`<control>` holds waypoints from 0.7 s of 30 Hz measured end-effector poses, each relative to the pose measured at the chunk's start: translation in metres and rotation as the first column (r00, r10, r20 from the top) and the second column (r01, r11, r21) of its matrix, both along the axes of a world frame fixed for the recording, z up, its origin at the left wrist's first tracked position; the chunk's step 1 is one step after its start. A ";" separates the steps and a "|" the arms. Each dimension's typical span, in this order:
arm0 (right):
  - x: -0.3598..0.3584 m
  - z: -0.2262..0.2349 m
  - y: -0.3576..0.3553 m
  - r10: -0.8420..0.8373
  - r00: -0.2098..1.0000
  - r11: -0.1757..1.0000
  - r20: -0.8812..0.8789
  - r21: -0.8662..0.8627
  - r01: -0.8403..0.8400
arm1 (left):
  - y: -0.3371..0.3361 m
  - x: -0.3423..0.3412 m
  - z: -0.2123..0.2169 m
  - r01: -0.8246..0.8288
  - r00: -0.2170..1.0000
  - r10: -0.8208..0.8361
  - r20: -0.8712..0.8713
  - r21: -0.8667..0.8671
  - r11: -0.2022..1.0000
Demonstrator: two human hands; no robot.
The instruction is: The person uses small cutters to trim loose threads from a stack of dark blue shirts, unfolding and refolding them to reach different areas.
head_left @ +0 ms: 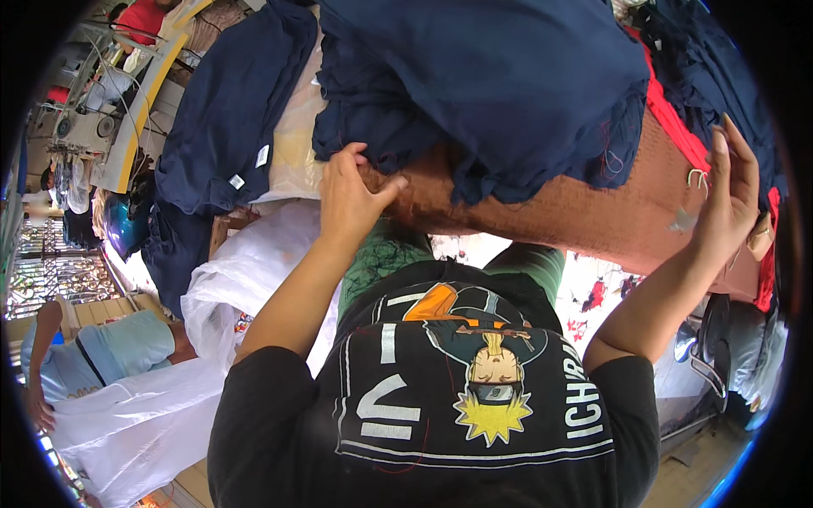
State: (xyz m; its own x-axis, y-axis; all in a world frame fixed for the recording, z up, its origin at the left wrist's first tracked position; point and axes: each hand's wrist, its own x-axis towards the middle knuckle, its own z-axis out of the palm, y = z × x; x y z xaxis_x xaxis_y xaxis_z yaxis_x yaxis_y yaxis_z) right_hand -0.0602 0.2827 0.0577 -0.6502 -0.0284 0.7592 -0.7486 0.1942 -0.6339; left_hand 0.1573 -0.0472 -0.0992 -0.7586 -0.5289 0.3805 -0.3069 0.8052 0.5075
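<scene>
A pile of navy cloth (491,76) lies on the brown-covered surface (584,212) in front of me. At its near left corner is my left hand (349,193), thumb spread from the fingers, fingertips at the cloth's edge. No cloth shows clamped between them. My right hand (733,182) is raised at the far right, its fingers stretched upward and nothing visible in them. Beside it are a red strip of cloth (665,106) and another heap of navy cloth (707,59). Loose threads hang from the pile's near edge.
More navy cloth (224,110) with small white tags hangs at the left. White sheer cloth (254,262) bunches beside my left forearm. A person in a light blue shirt (123,351) is at the lower left. A small pale hook (697,179) lies near my right hand.
</scene>
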 end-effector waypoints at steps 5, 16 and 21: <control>0.016 -0.015 -0.024 0.086 0.996 0.996 0.010 -0.030 -0.085 | -0.006 0.030 0.073 0.414 0.622 -0.652 0.434 0.524 0.744; 0.028 -0.007 -0.023 0.062 0.998 0.997 -0.019 0.040 -0.061 | 0.012 0.006 0.006 0.471 0.872 -0.488 -0.038 -0.208 0.857; 0.032 -0.005 -0.005 -0.021 0.999 0.999 -0.025 0.046 0.022 | -0.019 0.041 0.044 0.425 0.531 -0.570 0.627 0.385 0.819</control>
